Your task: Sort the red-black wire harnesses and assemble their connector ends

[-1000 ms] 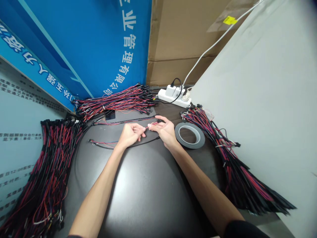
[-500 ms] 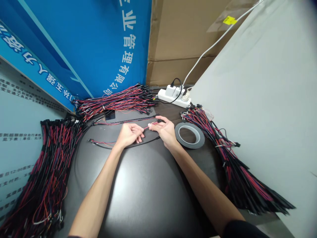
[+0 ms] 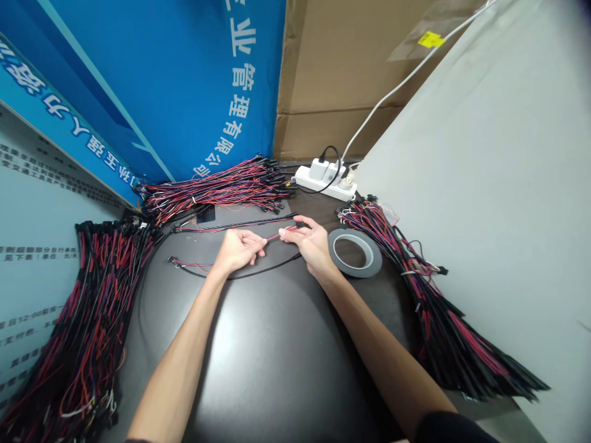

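Near the middle of the table, my left hand (image 3: pixel 241 249) pinches a red and black wire harness (image 3: pixel 273 237). My right hand (image 3: pixel 310 245) is closed on the same harness near its black connector, and a short red stretch runs between the two hands. The harness's black cable (image 3: pixel 263 269) curves below my hands, ending in a small connector at the left. Behind my hands lies another harness (image 3: pixel 231 226), stretched out sideways. Just right of my right hand, a roll of grey tape (image 3: pixel 372 266) lies flat.
Bundles of wire harnesses lie at the left (image 3: pixel 99 295), at the back (image 3: pixel 217 189) and at the right (image 3: pixel 443 314). A white power strip (image 3: pixel 318 183) with plugs stands at the back, before cardboard (image 3: pixel 337 74). A blue panel (image 3: pixel 184 80) rises behind.
My left hand has shifted slightly left and my right hand slightly right, so the gap between them is a little wider. Both keep hold of the harness.
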Available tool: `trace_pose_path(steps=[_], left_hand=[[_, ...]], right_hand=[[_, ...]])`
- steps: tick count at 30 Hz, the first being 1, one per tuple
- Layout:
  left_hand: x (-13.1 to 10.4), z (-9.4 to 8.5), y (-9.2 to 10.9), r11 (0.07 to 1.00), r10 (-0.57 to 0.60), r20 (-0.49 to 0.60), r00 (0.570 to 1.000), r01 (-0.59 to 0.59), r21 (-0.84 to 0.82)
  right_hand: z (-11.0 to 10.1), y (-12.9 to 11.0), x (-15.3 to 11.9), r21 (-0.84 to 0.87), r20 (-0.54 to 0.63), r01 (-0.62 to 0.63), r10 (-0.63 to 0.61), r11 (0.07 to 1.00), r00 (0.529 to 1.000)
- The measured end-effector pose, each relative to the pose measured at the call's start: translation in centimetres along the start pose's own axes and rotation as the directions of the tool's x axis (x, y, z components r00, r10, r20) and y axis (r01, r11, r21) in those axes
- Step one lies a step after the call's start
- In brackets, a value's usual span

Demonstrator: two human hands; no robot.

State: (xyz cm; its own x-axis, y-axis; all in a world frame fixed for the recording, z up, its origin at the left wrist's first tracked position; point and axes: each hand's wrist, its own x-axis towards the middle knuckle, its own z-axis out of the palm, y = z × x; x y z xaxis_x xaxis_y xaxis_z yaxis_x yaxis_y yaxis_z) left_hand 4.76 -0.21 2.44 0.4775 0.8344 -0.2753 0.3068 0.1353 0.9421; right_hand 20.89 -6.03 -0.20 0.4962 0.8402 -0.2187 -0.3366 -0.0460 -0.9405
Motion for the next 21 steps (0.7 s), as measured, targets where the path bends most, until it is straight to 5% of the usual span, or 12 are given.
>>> trace_pose_path(steps=[21], left_hand=[[0.61,-0.31,-0.28,0.996,0.088,-0.059,0.994,-0.087,0.028]], right_hand=[[0.43,-0.61,-0.28,0.036,-0.032,-0.039,0.04,0.999,0.999]])
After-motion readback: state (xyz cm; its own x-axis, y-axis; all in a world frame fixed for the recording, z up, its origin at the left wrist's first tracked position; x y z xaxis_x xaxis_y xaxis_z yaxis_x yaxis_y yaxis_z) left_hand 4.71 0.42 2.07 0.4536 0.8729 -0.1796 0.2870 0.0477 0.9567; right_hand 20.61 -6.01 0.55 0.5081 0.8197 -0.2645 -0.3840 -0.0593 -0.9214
